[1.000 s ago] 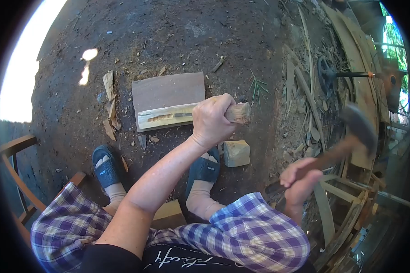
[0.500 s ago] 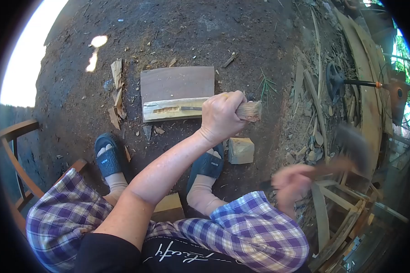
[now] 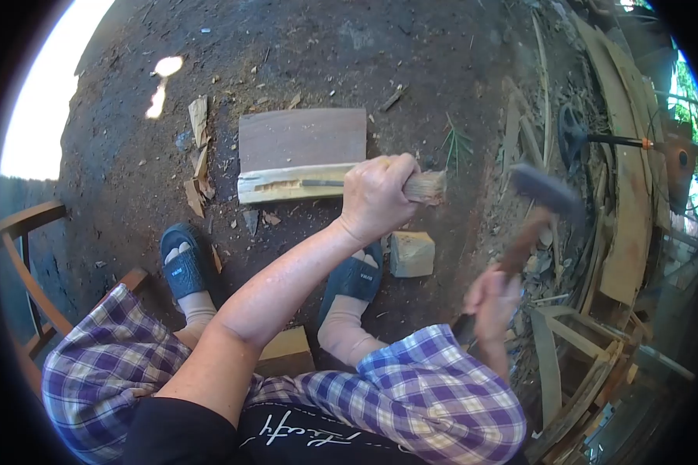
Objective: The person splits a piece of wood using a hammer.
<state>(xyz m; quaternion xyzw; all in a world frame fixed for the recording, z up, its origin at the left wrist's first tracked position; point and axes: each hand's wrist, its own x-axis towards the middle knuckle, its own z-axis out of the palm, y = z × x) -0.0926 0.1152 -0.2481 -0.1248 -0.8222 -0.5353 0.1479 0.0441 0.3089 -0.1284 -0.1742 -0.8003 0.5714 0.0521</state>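
My left hand [image 3: 377, 195] is closed around the rough wooden handle of a chisel [image 3: 323, 184]. The narrow metal blade points left and lies along a rough groove in a pale wood piece [image 3: 257, 194]. That piece lies along the near edge of a flat brown board [image 3: 302, 136] on the ground. To the right, my right hand [image 3: 495, 297] grips the wooden handle of a hammer [image 3: 529, 239]. The hammer's dark head [image 3: 547, 190] is up and to the right of the chisel handle's butt end, apart from it and somewhat blurred.
A wood block [image 3: 412, 254] sits by my right foot, and another block [image 3: 285, 353] lies between my legs. Splinters [image 3: 198, 155] litter the dirt floor. At right are scrap planks, a wooden frame [image 3: 578, 341] and a black round-based stand [image 3: 572, 133]. A wooden chair [image 3: 35, 221] stands at left.
The hammer's head has swung up and to the left, closer to the chisel handle. My right hand has tilted with it. My left hand and the chisel stay almost in place.
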